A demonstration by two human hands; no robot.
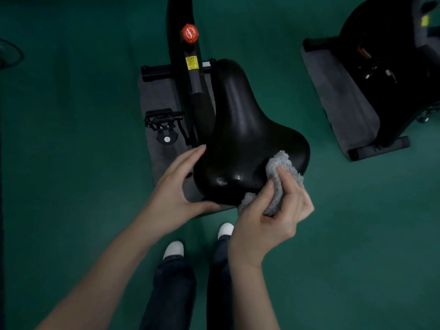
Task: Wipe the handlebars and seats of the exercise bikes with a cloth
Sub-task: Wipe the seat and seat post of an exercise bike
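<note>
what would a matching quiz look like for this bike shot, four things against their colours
Things:
1. seat
2. cloth
3. knob
4. floor

Colours:
a. red
b. green
c. black
d. grey

Pairs: 1-c, 2-d, 3-a, 4-b
</note>
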